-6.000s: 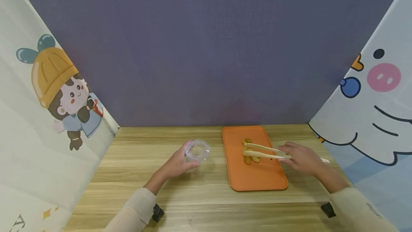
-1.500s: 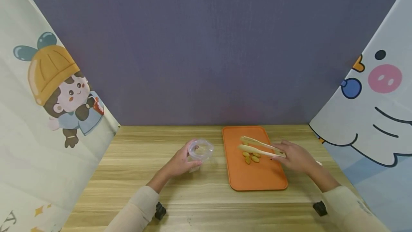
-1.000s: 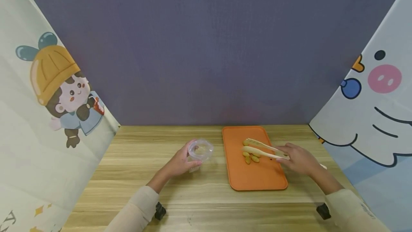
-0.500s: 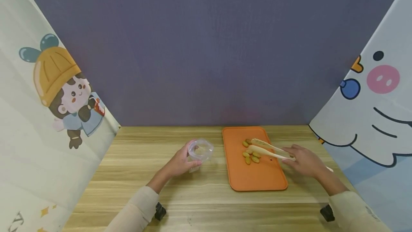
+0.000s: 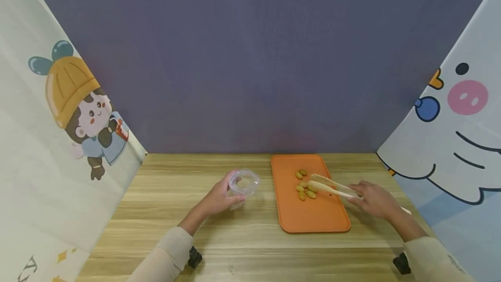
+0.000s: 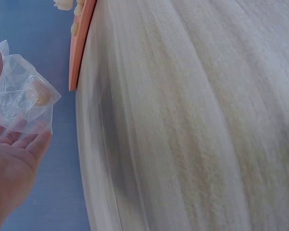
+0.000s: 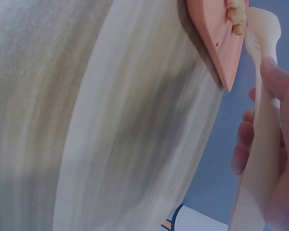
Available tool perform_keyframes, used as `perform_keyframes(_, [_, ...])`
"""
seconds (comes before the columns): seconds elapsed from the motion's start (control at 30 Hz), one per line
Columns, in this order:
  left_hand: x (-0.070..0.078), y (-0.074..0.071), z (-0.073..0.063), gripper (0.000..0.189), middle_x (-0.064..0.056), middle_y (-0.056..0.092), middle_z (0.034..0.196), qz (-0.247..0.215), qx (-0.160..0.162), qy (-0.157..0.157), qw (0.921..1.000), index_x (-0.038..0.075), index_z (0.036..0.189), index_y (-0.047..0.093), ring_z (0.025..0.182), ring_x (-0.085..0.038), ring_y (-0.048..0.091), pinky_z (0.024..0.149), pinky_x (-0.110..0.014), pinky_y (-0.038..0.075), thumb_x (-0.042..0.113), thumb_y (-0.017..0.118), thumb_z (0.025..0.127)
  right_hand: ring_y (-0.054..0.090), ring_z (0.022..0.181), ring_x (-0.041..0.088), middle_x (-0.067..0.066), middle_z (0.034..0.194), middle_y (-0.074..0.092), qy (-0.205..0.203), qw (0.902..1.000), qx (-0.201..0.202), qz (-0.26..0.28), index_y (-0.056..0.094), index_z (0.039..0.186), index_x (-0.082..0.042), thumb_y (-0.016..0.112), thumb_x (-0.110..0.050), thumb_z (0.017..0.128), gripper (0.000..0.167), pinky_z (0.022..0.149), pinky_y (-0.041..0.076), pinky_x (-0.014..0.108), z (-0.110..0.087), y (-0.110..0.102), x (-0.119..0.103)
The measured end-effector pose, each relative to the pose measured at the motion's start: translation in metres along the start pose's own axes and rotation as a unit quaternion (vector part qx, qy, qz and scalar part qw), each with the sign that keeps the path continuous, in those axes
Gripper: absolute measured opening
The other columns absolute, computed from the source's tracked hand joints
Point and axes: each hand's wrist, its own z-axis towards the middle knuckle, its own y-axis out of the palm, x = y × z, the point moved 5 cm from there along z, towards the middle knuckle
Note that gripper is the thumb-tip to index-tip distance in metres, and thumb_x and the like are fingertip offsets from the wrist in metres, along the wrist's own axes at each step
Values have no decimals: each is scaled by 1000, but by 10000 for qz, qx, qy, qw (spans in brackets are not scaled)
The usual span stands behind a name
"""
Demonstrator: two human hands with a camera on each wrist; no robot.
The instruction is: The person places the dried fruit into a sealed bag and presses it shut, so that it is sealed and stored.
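My left hand [image 5: 219,196] holds an open clear plastic bag [image 5: 247,186] left of the orange tray. One small brownish piece [image 6: 41,93] shows through the plastic in the left wrist view. Cream tongs [image 5: 332,190] are gripped in my right hand [image 5: 373,200], at the tray's right side. Their arms stand a little apart, with nothing visible between the tips. Several small yellow-brown oval pieces [image 5: 311,194] lie on the orange tray [image 5: 309,219], most in a cluster just left of the tong tips. Two more sit a little farther back.
Wood-patterned tabletop [image 5: 156,212] surrounds the tray. A dark blue-grey panel [image 5: 250,77] rises behind it, and printed white curtains [image 5: 442,142] flank both sides. A small dark mark [image 5: 330,194] shows on the tray near the tongs.
Over the last second and a half my right hand and the tongs have drawn right and slightly nearer, uncovering pieces on the tray. The left hand and bag have hardly moved.
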Motion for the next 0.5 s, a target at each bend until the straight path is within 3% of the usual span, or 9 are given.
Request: perform_keyframes(0.5, [3, -2, -2, 89, -20, 54, 146, 32, -53, -101, 9999, 11, 158, 29, 134, -38, 55, 109, -55, 46, 32, 81, 89, 50, 66, 3, 0, 87, 64, 62, 9997, -255, -23, 73, 123, -3, 72, -38, 93, 46, 61, 47, 31, -7, -1, 1])
